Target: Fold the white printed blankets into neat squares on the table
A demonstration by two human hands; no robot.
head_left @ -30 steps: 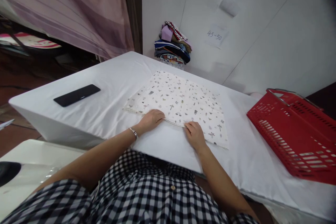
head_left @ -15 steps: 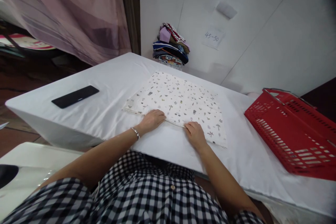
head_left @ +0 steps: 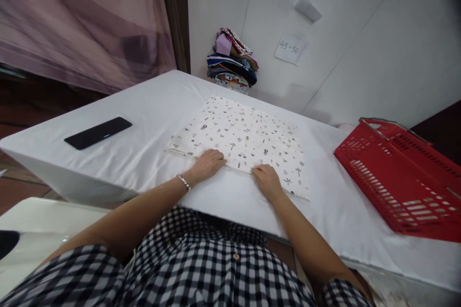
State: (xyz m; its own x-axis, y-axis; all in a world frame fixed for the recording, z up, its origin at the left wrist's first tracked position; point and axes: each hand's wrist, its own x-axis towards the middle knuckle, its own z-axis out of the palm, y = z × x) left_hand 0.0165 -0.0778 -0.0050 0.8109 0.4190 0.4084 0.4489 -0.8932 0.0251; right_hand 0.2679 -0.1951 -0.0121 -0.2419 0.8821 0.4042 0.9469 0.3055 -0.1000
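A white cloth (head_left: 236, 129) printed with small plants and figures lies folded in layers on the white-covered table (head_left: 151, 100). At the middle of its near edge, my left hand (head_left: 207, 166) has its fingers closed over the border, thumb side toward the other hand. My right hand (head_left: 266, 180) pinches the same edge a short way to the right. The fingertips of both hands are partly hidden by the hands and the fabric. Between the hands the edge runs slightly curved.
A black phone-like slab (head_left: 98, 133) lies on the table's left. On the right stands a red perforated basket (head_left: 399, 182). Behind the far edge is a stack of folded clothes (head_left: 232, 62) by the wall, with a paper sign (head_left: 289, 49). A pale chair (head_left: 46, 230) is at lower left.
Both hands stay on the cloth's near edge with hardly any movement. The view has shifted slightly, so the surroundings sit a little further left.
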